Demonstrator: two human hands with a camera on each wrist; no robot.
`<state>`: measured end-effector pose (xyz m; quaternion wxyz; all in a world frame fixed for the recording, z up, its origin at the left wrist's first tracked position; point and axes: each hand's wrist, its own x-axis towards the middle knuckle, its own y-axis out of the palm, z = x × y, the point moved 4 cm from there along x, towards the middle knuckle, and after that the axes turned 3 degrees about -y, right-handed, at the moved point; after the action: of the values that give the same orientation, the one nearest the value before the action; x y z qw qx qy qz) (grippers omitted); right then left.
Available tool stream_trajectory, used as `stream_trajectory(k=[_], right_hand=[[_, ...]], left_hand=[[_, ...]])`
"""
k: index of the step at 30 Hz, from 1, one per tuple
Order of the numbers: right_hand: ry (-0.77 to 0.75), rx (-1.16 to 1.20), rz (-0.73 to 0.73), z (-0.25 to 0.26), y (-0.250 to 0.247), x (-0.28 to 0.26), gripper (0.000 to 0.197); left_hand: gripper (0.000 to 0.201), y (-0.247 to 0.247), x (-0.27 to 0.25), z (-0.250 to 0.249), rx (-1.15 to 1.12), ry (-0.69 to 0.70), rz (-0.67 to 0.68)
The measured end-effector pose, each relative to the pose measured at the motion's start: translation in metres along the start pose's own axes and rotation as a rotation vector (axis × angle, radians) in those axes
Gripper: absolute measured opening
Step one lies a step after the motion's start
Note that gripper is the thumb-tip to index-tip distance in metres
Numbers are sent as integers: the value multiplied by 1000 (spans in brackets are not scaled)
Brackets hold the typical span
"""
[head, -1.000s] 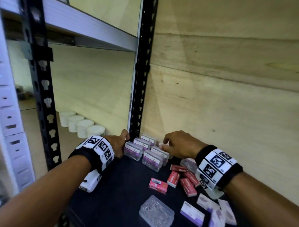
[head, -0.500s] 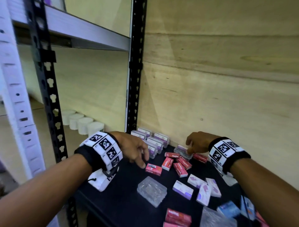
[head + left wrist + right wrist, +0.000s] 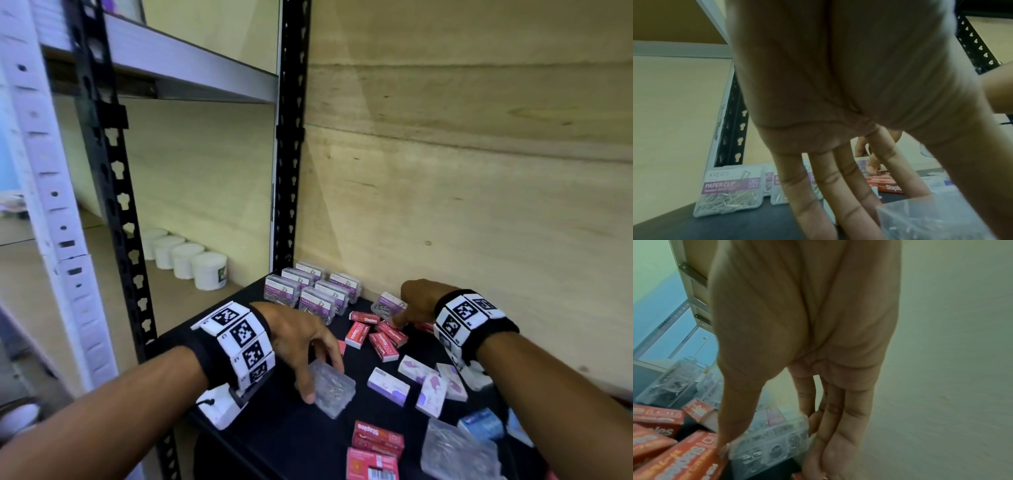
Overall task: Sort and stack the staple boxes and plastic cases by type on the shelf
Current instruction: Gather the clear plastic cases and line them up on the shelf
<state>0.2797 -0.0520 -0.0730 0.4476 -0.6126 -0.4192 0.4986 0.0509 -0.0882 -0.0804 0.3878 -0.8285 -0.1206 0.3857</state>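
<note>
On the black shelf (image 3: 274,431), several paper clip cases (image 3: 311,291) (image 3: 729,190) with purple labels stand upright in rows at the back left corner. My left hand (image 3: 323,382) (image 3: 849,211) reaches down over a clear plastic case (image 3: 337,394) (image 3: 931,219) lying flat, thumb at its near edge and straight fingers on its far edge. My right hand (image 3: 400,317) (image 3: 768,443) pinches a loose paper clip case (image 3: 387,305) (image 3: 777,431) between thumb and fingers by the back wall. Red staple boxes (image 3: 376,334) (image 3: 659,421) lie scattered beside it.
White and purple boxes (image 3: 424,380) lie mid-shelf. At the front are more red boxes (image 3: 376,442), a second clear case (image 3: 455,452) and a blue box (image 3: 479,425). A black post (image 3: 287,171) and wooden wall (image 3: 479,205) bound the shelf. White tubs (image 3: 191,257) stand on the neighbouring shelf.
My left hand left the upright paper clip cases and came back toward me onto the flat clear case. My right hand moved right to the loose paper clip case and closed on it.
</note>
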Motion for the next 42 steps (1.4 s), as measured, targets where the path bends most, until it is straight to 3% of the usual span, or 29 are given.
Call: stream_trajectory(k=[9,17,22,32,42], right_hand=[[31,20,-42,-8,-1,-5,58],[-6,48,-82,-11,-9,-13,33],[-25,7,-115,-9,-16,-23,40],[-123,36,-156,19,-42,-47,41],[-320,35,-92,89,-35,-46,30]], left_hand=[[40,-13,-12,25,-62,-82,21],[36,-15,-14,42,-339,-91,-11],[32,-15,-10,41,-399,-65,-55],[43,-18,-6,51,-315,-60,-45],[31,-40,-12,99,-257,-161,-146]])
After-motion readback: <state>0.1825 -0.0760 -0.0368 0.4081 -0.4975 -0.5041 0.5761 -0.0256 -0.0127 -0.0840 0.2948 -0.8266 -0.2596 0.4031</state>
